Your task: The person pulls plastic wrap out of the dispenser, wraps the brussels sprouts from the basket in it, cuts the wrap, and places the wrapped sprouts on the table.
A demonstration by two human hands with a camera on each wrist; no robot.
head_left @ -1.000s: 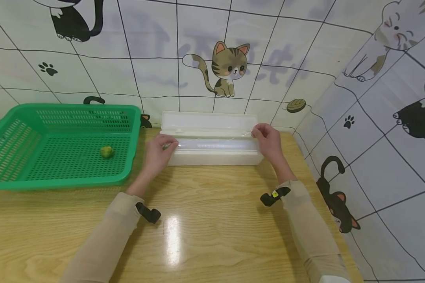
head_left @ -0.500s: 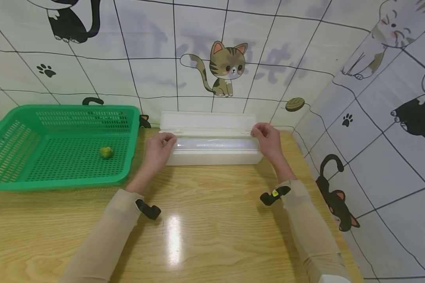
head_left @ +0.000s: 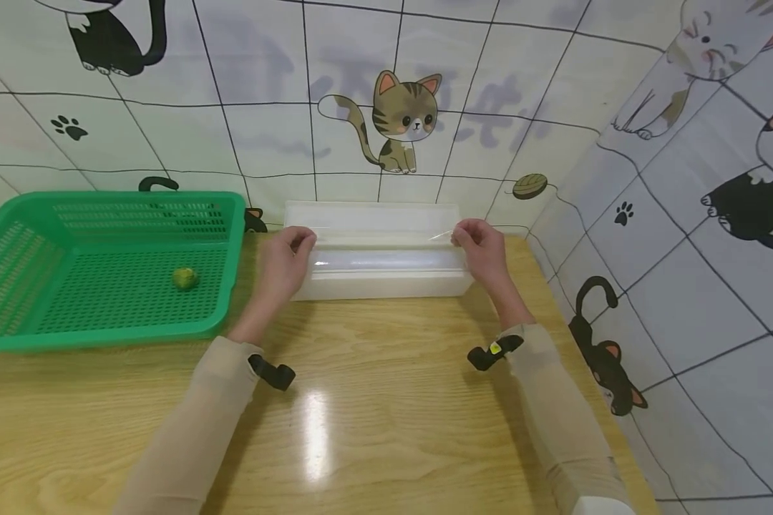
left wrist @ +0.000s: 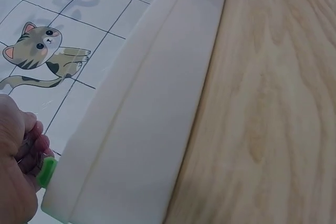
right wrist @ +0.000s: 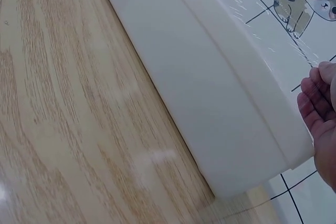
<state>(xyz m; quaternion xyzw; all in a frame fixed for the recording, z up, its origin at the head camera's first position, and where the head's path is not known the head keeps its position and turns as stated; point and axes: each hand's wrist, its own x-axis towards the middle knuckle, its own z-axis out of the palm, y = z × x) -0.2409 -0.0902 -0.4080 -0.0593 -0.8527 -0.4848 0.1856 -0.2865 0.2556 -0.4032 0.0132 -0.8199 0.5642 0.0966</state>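
A white cling film dispenser (head_left: pixel 386 286) lies lengthwise by the wall, its lid (head_left: pixel 373 216) tipped back against it. The film roll (head_left: pixel 389 260) lies inside. My left hand (head_left: pixel 282 262) is at the left end, thumb and index finger pinching the film's edge; the left wrist view shows a green tab (left wrist: pixel 47 172) beside the fingers. At the right end, my right hand (head_left: pixel 483 250) pinches the other corner. The clear film (right wrist: pixel 247 3) stretches between the hands above the roll, showing as faint glints in the right wrist view.
A green plastic basket (head_left: pixel 103 337) stands left of the dispenser, with a small yellow-green round item (head_left: pixel 185 278) in it. The wooden table (head_left: pixel 386 400) ends at a cat-print wall covering (head_left: pixel 258 136) behind and to the right. Dark wrist cameras sit on both sleeves.
My left hand has risen from the roll's left end toward the lid. The right hand has lifted slightly, and the film edge is higher over the roll. The head view has shifted a little.
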